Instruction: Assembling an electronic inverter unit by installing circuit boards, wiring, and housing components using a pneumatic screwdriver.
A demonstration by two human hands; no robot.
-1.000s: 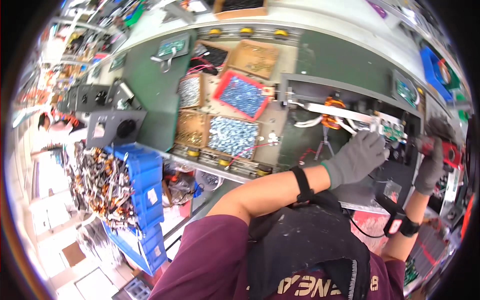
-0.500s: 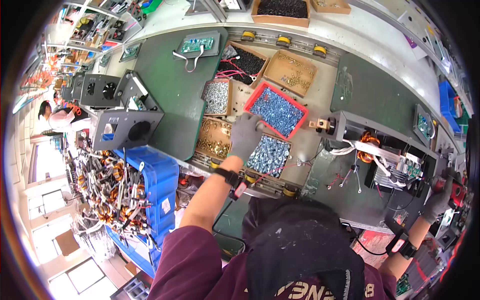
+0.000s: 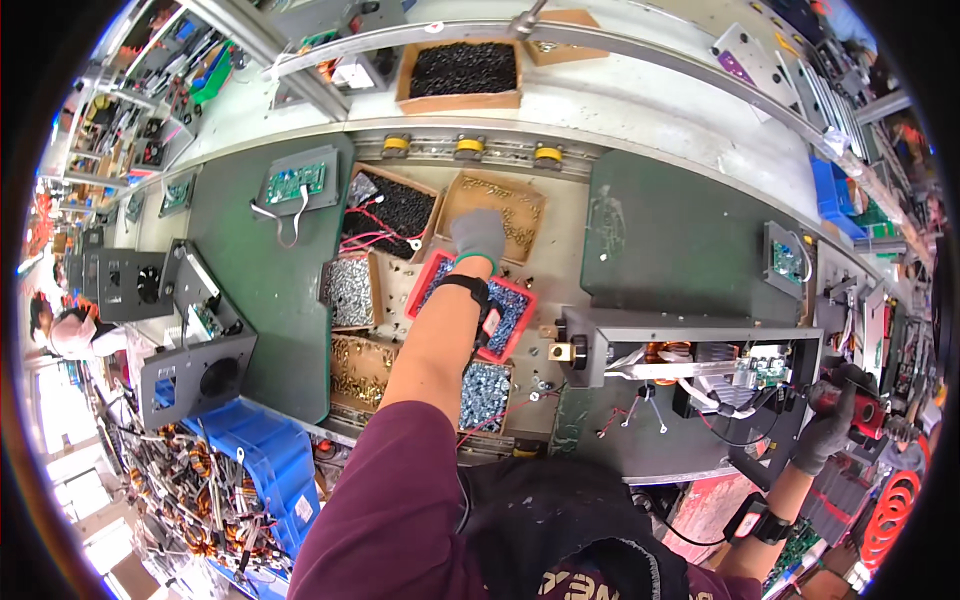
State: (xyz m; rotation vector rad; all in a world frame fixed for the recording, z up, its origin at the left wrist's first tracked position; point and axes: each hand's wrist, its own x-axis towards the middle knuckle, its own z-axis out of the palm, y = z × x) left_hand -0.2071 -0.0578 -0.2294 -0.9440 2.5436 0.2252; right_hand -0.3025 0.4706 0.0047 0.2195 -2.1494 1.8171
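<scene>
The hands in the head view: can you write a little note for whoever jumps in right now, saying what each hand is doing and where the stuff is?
Left hand, gloved, is stretched out into the cardboard box of brass-coloured screws; whether it has pinched any is hidden.
Right hand, gloved, grips the red power screwdriver at the bench's right end.
The open metal chassis with wiring and a coil lies between them on the green mat.
The red tray of bluish screws sits under the left forearm.
Done: tool in hand, hand at the screws.
Left: no screw shows at the tool yet.

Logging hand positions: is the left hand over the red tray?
No, the left hand reaches into the cardboard box of brass screws beyond it.
</scene>
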